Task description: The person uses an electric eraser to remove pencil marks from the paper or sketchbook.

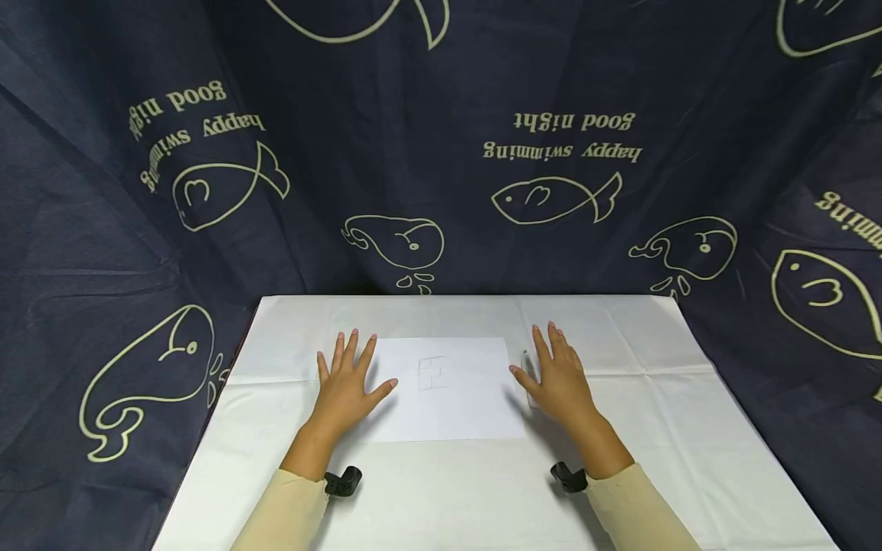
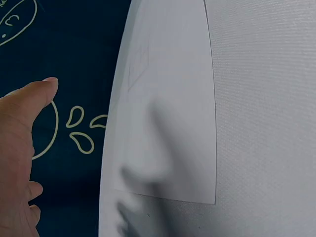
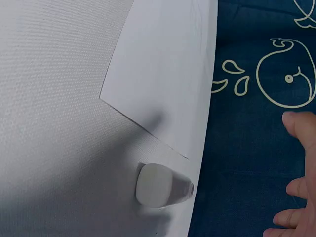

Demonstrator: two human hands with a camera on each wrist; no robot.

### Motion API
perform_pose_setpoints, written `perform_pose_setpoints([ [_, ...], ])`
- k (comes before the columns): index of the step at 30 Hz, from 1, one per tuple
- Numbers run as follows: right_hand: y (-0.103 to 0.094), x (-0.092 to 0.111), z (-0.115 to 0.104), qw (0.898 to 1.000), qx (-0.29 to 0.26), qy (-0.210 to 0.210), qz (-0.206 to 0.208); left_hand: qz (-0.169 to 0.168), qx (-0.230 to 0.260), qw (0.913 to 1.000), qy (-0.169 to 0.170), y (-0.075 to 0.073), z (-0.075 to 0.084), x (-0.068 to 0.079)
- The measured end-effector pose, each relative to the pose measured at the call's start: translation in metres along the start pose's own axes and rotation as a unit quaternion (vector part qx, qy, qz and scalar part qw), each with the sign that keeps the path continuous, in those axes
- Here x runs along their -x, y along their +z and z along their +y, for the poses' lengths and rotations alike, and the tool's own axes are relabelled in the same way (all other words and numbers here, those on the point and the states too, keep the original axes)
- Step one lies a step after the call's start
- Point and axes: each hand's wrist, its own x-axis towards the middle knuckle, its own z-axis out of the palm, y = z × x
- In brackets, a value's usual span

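Note:
A sheet of white paper (image 1: 468, 405) lies on the white-covered table, with a faint line drawing (image 1: 432, 373) of small box shapes left of its middle. My left hand (image 1: 347, 394) is held over the paper's left edge, fingers spread and holding nothing. On the other side, my right hand (image 1: 561, 383) hovers beside the right edge, its fingers also straight and empty. Partly hidden under the right hand is a small pale object (image 3: 154, 185) with a rounded white end and a translucent, tapering body; it lies just off the paper's edge.
White cloth (image 1: 441, 497) with fold creases covers the table. Behind and around it hangs a dark blue curtain (image 1: 441, 153) with fish and whale outlines. Each wrist wears a small black camera, the left camera (image 1: 343, 482) and the right camera (image 1: 569, 477).

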Motion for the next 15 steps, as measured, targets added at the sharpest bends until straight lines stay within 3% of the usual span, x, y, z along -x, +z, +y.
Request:
perform_pose_setpoints([
  [7, 0.0010, 0.0009, 0.0034, 1.000, -0.006, 0.001, 0.018, -0.016, 0.007, 0.9998, 0.000, 0.0009, -0.0036, 0.0024],
  [15, 0.0026, 0.0009, 0.0066, 0.999, -0.030, 0.030, -0.015, -0.030, 0.025, 0.9991, 0.016, 0.0081, -0.0043, 0.0066],
])
